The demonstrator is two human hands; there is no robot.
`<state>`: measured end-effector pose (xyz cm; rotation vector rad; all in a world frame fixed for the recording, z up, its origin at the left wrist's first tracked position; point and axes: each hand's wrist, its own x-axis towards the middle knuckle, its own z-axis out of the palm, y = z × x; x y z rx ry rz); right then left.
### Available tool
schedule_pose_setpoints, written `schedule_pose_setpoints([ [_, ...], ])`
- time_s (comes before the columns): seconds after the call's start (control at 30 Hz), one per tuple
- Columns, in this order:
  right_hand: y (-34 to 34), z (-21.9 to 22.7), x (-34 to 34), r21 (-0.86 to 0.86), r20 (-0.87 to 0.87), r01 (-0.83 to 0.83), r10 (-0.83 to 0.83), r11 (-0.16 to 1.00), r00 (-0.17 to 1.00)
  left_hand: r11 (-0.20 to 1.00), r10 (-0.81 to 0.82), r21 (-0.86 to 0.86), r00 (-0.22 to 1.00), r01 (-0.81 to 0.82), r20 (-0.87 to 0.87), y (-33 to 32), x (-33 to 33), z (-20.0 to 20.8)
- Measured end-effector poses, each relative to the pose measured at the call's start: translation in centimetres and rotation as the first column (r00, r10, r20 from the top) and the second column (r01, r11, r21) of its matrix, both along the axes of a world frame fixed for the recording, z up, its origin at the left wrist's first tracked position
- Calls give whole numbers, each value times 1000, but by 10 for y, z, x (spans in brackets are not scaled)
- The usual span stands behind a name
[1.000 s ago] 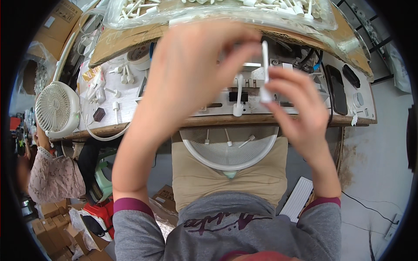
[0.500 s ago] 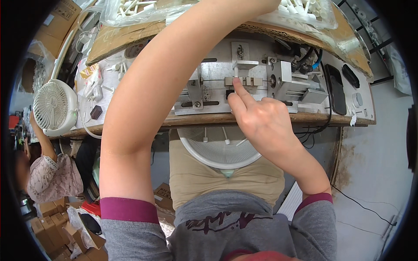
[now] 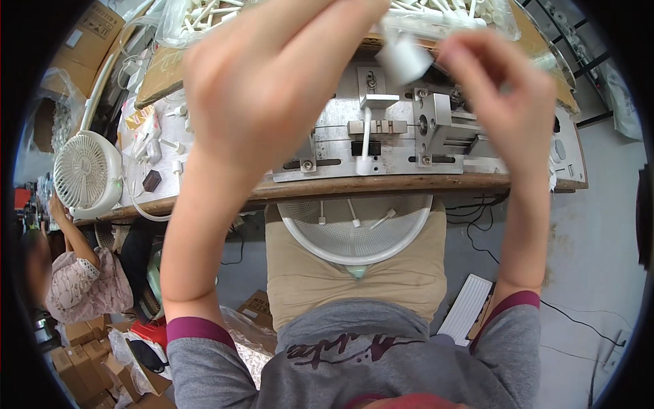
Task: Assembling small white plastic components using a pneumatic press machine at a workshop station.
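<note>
My left hand [image 3: 266,75] is raised above the bench with its fingertips closed on a white plastic rod with a wide head [image 3: 407,60], which hangs tilted and blurred. Just right of that head is my right hand [image 3: 507,85], its fingers curled and smeared by motion, so its grip is unclear. Below and between the hands, another white plastic rod [image 3: 366,133] lies across the small metal block [image 3: 386,127] of the fixture, its wider end toward me. Neither hand touches the metal fixture plate [image 3: 402,163].
A white mesh basket [image 3: 354,258] on my lap holds several white rods. Bags of white rods [image 3: 470,13] lie on cardboard at the back. A white fan [image 3: 88,170] stands at the left, and an air cylinder [image 3: 456,123] sits right of the block. Another person [image 3: 88,279] sits at far left.
My right hand has lifted off the fixture block up and right. My left hand has come back from the rear bag with a white rod. The rod in the fixture is now uncovered.
</note>
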<state>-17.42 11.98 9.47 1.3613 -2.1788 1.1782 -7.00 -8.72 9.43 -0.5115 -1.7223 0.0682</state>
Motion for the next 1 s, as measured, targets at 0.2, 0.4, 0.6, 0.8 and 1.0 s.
schedule_pose_setpoints([
  [0.2,-47,20,-60,196,-89,50,-33,979,995,944,-81,300,788,-135,610,57,74,-36],
  [0.4,-54,16,-54,295,-77,-94,122,951,990,910,8,287,704,-300,710,75,84,-79],
  [0.6,-44,13,9,278,-348,113,-10,954,937,924,203,29,552,-382,809,79,73,-89],
  [0.8,-15,10,-12,215,-10,-260,268,941,963,918,217,-6,492,-396,843,76,64,-82],
  [1.0,18,-17,29,-38,387,-270,264,962,884,932,107,79,476,-354,873,64,65,-63],
])
